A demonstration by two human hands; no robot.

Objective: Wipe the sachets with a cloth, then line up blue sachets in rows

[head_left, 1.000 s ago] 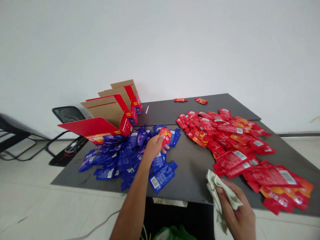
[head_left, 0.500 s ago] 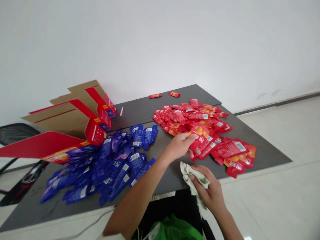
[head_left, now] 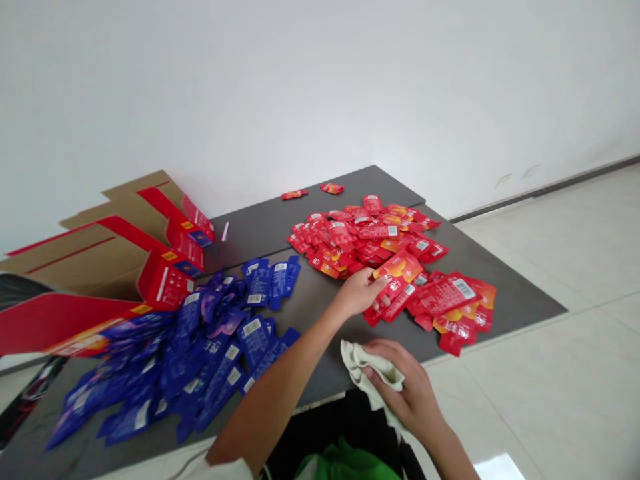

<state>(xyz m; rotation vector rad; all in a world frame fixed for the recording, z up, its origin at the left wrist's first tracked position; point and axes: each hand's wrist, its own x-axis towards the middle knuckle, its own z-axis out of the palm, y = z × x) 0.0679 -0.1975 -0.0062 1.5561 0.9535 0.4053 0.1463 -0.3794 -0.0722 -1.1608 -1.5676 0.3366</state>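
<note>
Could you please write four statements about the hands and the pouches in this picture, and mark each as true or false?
1. The left hand holds a red pouch. True.
2. The right hand is empty. False: it holds a pale cloth.
3. The open boxes are nearer to the blue pouches than to the red pile. True.
4. Every red pouch lies on the red pile. False: two loose red pouches lie near the wall.
</note>
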